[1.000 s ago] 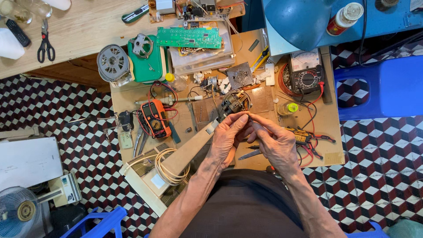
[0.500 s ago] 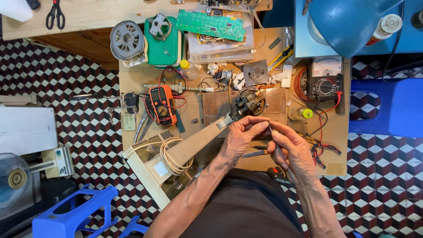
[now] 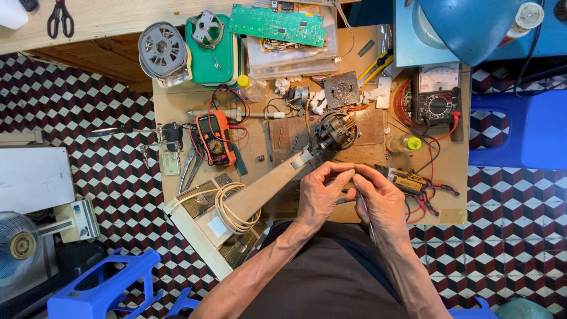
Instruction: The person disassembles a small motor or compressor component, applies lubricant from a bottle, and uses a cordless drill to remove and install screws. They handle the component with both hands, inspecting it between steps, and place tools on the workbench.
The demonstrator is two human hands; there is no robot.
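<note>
My left hand (image 3: 319, 192) and my right hand (image 3: 384, 201) meet over the near edge of a small wooden workbench (image 3: 254, 127). Their fingertips pinch something small between them that I cannot make out. My right hand also grips a thin metal tool (image 3: 367, 217) that runs down along the palm. Just beyond the fingers lies a beige fan column (image 3: 260, 189) with a bare motor (image 3: 333, 130) at its far end and a coil of white cable (image 3: 227, 207) on its base.
An orange multimeter (image 3: 211, 139), pliers (image 3: 189, 165), a green circuit board (image 3: 277, 25) on plastic boxes, a black analogue meter (image 3: 437, 97) and a yellow-handled tool (image 3: 407, 178) crowd the bench. A blue stool (image 3: 520, 127) stands right, another (image 3: 103, 286) lower left, beside a fan (image 3: 18, 248).
The view has shifted, so the bench sits further right in frame. My hands stay together at the near edge, fingers still working on the same small thing.
</note>
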